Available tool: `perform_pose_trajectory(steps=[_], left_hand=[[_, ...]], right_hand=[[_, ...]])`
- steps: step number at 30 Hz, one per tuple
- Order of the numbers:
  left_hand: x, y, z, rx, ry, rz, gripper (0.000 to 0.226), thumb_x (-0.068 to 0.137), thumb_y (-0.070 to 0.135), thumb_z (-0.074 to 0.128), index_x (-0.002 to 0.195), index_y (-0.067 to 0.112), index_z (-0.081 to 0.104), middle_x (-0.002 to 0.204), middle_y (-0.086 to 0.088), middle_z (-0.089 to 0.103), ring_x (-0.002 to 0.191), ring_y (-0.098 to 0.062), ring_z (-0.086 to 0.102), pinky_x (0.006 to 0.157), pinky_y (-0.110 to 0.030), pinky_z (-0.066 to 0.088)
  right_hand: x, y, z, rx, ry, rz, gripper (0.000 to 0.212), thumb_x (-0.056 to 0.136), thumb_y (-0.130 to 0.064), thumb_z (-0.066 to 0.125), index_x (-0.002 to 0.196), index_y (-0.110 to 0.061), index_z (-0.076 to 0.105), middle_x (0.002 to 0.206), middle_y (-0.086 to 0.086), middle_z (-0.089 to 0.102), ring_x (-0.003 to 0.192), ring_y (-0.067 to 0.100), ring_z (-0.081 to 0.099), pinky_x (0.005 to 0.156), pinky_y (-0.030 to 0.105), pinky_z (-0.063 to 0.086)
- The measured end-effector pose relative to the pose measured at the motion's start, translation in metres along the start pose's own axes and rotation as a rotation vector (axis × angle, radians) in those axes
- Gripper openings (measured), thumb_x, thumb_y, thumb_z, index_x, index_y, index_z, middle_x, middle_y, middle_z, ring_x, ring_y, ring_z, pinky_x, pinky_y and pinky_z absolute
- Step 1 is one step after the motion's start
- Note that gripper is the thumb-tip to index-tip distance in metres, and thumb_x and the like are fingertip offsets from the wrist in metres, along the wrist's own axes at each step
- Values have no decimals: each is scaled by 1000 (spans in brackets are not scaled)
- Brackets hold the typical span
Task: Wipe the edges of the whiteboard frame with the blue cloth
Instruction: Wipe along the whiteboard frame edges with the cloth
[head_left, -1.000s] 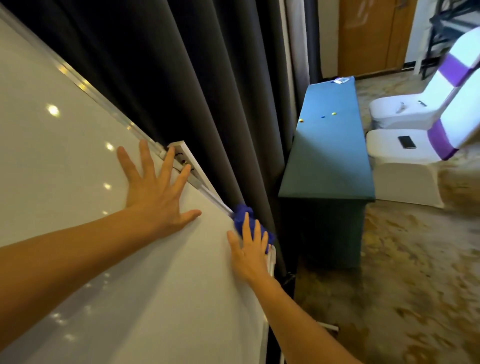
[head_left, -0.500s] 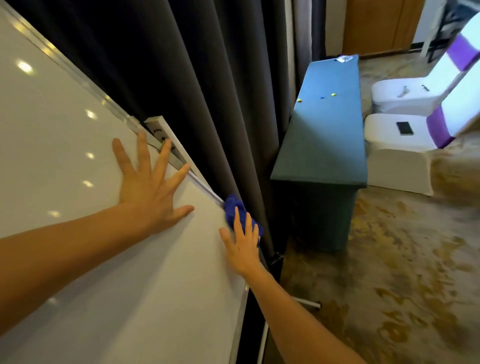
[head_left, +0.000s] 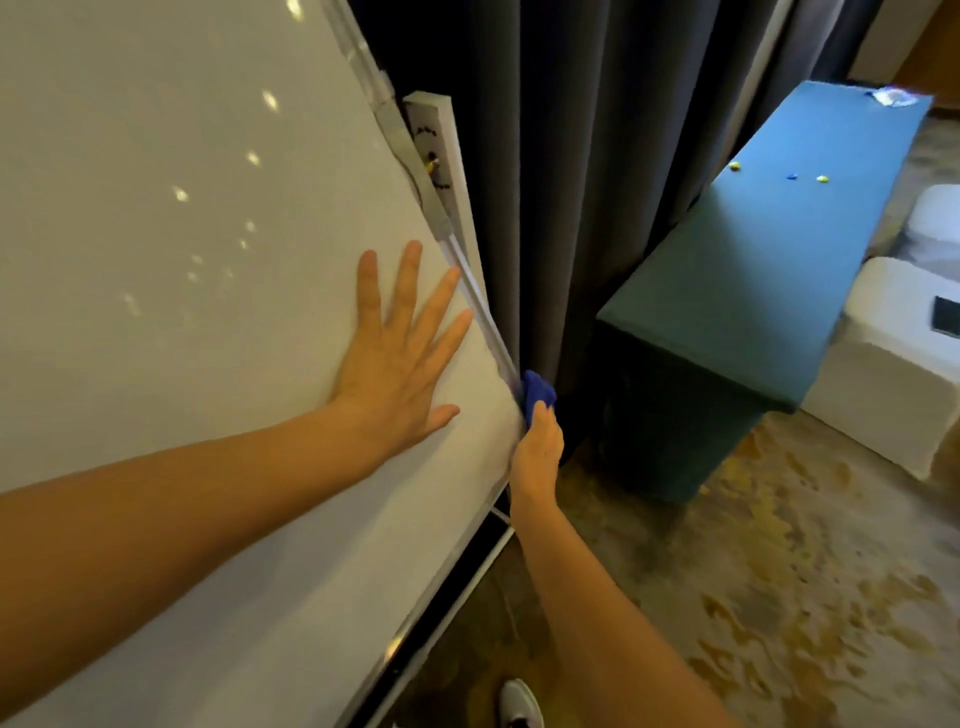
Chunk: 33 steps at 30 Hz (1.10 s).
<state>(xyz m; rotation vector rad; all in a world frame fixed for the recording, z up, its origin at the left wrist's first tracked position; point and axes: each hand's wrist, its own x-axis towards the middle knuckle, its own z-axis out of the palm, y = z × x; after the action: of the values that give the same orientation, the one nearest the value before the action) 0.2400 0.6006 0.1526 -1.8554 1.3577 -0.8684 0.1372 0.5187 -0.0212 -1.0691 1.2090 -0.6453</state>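
The right hand (head_left: 537, 449) is gripping the blue cloth (head_left: 537, 393), fingers closed around it so that only a bunched tuft is showing above the knuckles. The cloth is pressing against the silver frame (head_left: 480, 312) on the right edge of the whiteboard (head_left: 182, 260), low on that edge and just beside the dark curtain (head_left: 597, 182).

The left hand (head_left: 397, 358) is lying flat on the white surface with fingers spread, holding nothing; its outer fingertips are reaching close to the frame, above and to the left of the cloth. Both forearms are bare.

Higher on the same edge a white bracket (head_left: 436, 150) is sticking out behind the frame, with small marks and a yellow spot on it. The board is tilting in the view, and ceiling lights are reflecting as pale dots on it.

Behind the curtain line a teal table (head_left: 769, 291) is standing on a patterned carpet (head_left: 779, 597), carrying a few small yellow and blue bits. White-covered chairs (head_left: 893, 364) are sitting to its right, one with a dark phone (head_left: 946, 316) on the seat. A grey shoe (head_left: 519, 704) is showing at the bottom edge.
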Motion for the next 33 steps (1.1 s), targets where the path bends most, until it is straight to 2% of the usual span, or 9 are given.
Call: perform_pose_trajectory(steps=[3,5,7,12,16,19,25,29,33], left_hand=[[-1,8,-3,-27,-8,-38,104,73,85,12,155,23,-6,159,-25,-19,136,-61,-24,103,-80,-12],[-9,16,-12,-78,-32,-48,100,76,83,15,155,25,-3,160,-24,-18,137,-60,-23,104,-79,-12],[-18,27,-16,-120,-67,-48,96,78,81,16,155,26,-1,160,-23,-18,137,-59,-24,105,-78,-12],[-46,68,-41,-178,-187,-131,93,79,80,20,155,29,2,160,-21,-20,136,-59,-27,106,-77,-9],[-67,100,-52,-262,-322,-191,91,79,79,21,155,31,8,160,-20,-21,136,-57,-29,105,-78,-8],[-89,134,-63,-395,-438,-291,88,80,79,22,154,33,12,161,-19,-20,136,-56,-30,102,-79,-8],[-131,198,-79,-585,-674,-540,85,84,77,23,155,32,7,159,-14,-28,135,-56,-32,103,-79,-10],[-129,233,-79,-683,-682,-789,89,85,75,28,156,25,8,160,-12,-28,139,-55,-25,106,-78,8],[-96,274,-86,-780,-639,-1070,91,85,70,41,156,20,14,163,-14,-16,144,-54,-8,106,-75,22]], right_hand=[[10,7,-10,202,-22,151,61,80,-73,41,123,-33,57,126,-1,61,111,18,56,95,39,42],[13,10,-20,318,-69,237,54,83,-75,46,113,-34,63,116,-5,64,107,18,57,98,43,46],[12,11,-26,376,-112,254,50,86,-74,45,105,-35,69,113,-2,69,108,22,61,98,46,51],[8,-6,-55,490,-284,277,60,83,-75,43,106,-31,76,116,2,72,102,22,62,77,35,52],[11,-13,-70,553,-425,378,65,86,-76,34,101,-25,71,105,5,68,102,28,59,87,41,48],[12,-20,-77,548,-542,387,57,90,-70,33,88,-22,63,96,10,60,96,29,57,90,44,42],[25,-16,-94,433,-649,537,61,86,-64,47,122,-19,65,119,12,64,116,34,57,107,49,40],[34,-19,-103,421,-802,614,59,87,-49,51,137,-20,58,126,9,62,126,36,54,112,53,33],[60,-20,-124,298,-875,816,67,90,-58,38,140,-16,54,142,20,55,130,48,48,106,63,39]])
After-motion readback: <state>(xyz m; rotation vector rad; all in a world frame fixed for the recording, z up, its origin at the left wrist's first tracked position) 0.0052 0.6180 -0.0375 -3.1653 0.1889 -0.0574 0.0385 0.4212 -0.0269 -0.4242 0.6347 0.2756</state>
